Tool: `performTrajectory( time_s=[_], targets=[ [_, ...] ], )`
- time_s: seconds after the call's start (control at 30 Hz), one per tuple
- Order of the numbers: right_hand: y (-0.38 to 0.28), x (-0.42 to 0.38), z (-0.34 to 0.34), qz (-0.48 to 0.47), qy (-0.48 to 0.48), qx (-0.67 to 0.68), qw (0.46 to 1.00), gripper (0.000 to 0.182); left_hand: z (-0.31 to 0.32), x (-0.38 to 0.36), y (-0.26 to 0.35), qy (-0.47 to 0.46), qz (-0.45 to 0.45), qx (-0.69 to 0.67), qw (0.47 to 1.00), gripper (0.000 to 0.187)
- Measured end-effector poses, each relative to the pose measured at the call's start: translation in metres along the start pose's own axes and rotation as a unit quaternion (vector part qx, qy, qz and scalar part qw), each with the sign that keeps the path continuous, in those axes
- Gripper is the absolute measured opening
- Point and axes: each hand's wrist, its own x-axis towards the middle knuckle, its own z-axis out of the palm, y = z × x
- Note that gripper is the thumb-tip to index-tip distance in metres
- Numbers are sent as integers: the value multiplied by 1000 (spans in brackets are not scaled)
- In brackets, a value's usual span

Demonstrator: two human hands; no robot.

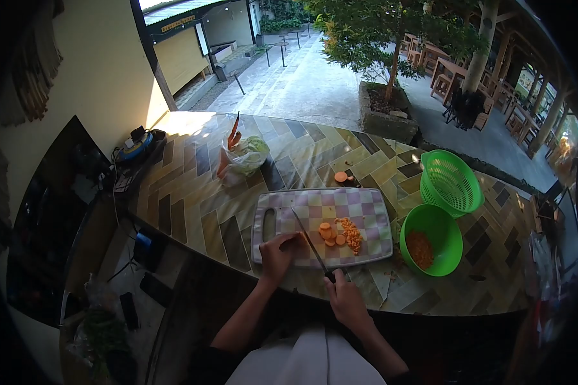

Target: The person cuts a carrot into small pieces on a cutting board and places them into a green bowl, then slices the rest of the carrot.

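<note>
My right hand (348, 298) grips the black handle of a knife (309, 239), whose long blade slants up and left over the chequered cutting board (290, 200). My left hand (277, 256) is closed at the board's near left edge, beside the blade. Its fingers are curled round a carrot (303, 241), mostly hidden by them. Right of the blade lie several carrot slices (328, 232) and a pile of diced carrot (351, 236). Beyond the board's far edge sits a carrot stub (340, 176).
Right of the board, a green bowl (448, 239) holds chopped orange bits, with a green colander (453, 183) behind it. A plastic bag with carrots and pale green vegetables (247, 156) lies at the far left of the tiled counter (205, 199). Cables and a blue-rimmed device (135, 146) are further left.
</note>
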Motion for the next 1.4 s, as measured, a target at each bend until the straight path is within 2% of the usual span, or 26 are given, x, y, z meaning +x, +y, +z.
performTrajectory(
  time_s=[0.17, 0.33, 0.47, 0.67, 0.83, 0.97, 1.17, 1.27, 1.4],
  targets=[
    [-6, -3, -2, 5, -11, -11, 1000, 29, 0, 2, 6, -9, -34, -20, 999, 27],
    [-10, -2, 1, 2, -30, -78, 997, 32, -2, 1, 11, -12, -28, -12, 999, 28],
    [-22, 2, 5, 22, -43, -80, 996, 31, -2, 2, 6, -12, -15, 3, 1000, 28],
    [-30, 40, 6, 23, -50, -59, 997, 32, 0, 1, 2, -2, 21, -4, 1000, 27],
    [-24, 68, 20, 34, -44, -55, 997, 32, -2, 1, 9, -15, -1, -30, 999, 23],
    [-17, 47, 13, 32, -50, -29, 998, 33, 1, 3, 7, -10, -20, -35, 999, 20],
    [-11, 17, -4, 35, -33, -32, 998, 31, 1, 3, 6, -4, 40, -12, 999, 22],
    [-6, 28, -7, 29, -8, -16, 999, 29, -2, 6, 10, -4, 38, -7, 999, 22],
    [-15, 28, -5, 1, -3, 17, 1000, 28, -1, 4, 5, -7, -29, -28, 999, 22]
  ],
)
